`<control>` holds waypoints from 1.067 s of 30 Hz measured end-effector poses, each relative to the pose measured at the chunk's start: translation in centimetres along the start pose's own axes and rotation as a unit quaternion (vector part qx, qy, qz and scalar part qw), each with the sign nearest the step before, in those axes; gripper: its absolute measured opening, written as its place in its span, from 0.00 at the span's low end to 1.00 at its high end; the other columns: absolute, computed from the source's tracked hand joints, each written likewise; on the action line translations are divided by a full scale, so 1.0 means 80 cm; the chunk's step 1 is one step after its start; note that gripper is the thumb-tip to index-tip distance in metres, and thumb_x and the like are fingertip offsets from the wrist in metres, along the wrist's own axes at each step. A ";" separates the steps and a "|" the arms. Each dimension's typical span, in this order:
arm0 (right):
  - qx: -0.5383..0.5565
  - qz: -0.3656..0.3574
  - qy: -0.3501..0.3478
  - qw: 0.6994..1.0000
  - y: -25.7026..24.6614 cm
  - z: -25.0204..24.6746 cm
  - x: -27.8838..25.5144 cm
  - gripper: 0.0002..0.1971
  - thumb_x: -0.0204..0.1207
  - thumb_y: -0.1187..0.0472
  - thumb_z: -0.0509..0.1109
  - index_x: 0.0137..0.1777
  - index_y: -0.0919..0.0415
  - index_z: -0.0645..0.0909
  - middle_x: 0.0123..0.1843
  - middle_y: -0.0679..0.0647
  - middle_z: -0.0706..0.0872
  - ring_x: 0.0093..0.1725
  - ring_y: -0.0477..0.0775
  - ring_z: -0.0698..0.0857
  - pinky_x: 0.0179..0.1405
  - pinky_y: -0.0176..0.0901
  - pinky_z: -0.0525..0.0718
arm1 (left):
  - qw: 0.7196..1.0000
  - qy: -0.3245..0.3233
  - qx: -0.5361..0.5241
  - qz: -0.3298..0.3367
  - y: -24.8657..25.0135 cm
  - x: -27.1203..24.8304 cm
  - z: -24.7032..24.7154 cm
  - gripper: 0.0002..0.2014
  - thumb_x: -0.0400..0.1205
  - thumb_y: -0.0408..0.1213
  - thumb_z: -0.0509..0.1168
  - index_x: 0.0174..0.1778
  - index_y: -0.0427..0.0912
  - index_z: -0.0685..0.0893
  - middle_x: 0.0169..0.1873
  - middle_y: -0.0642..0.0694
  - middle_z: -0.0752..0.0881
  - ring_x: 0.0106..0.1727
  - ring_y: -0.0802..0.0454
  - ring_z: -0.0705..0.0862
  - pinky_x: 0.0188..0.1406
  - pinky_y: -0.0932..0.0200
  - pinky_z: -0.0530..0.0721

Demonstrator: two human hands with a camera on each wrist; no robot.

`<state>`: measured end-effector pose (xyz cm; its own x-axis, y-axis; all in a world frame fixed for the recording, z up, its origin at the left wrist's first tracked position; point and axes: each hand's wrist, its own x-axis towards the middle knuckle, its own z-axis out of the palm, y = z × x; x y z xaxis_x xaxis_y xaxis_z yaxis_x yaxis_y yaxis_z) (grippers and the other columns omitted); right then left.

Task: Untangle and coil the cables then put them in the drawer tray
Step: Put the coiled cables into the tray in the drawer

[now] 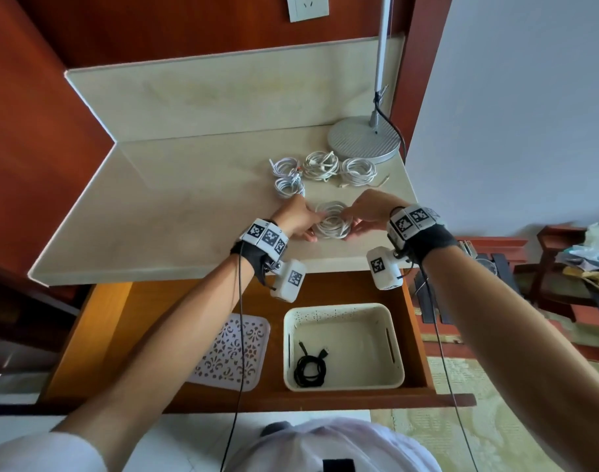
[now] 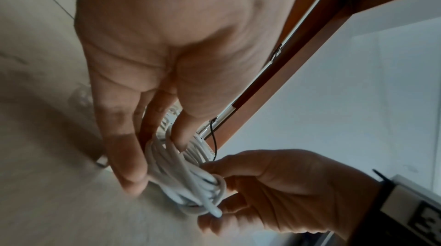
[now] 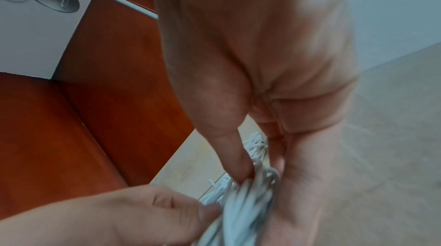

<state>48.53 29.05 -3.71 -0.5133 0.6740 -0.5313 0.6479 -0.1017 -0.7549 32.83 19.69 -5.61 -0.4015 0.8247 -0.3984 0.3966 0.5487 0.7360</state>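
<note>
Black cable (image 1: 309,368), already coiled, lies in the cream drawer tray (image 1: 342,310) nearest the person, the drawer pulled open under the counter so finished coils drop straight in. Above it, on the counter (image 1: 155,216), the left hand (image 1: 298,219) and right hand (image 1: 368,212) each pinch opposite sides of a white cable coil (image 1: 332,221), probably to keep its loops from springing apart. Farther back, four more white coils (image 1: 322,170) wait beside the lamp base (image 1: 363,139).
</note>
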 end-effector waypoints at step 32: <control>0.028 0.110 -0.220 0.969 0.067 0.085 -0.129 0.11 0.81 0.78 0.72 0.61 0.75 0.80 0.55 0.74 0.92 0.54 0.74 0.93 0.62 0.61 0.91 | 0.992 -0.050 0.119 0.013 -0.098 -0.184 0.043 0.13 0.83 0.43 0.76 0.49 0.33 0.88 0.36 0.42 0.93 0.34 0.53 0.94 0.31 0.60 0.90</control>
<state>53.49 16.55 -4.87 -0.5638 0.2557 -0.7853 0.7440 -0.2556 -0.6174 38.47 3.74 -7.39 -0.3095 0.8417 -0.4426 0.5937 0.5346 0.6015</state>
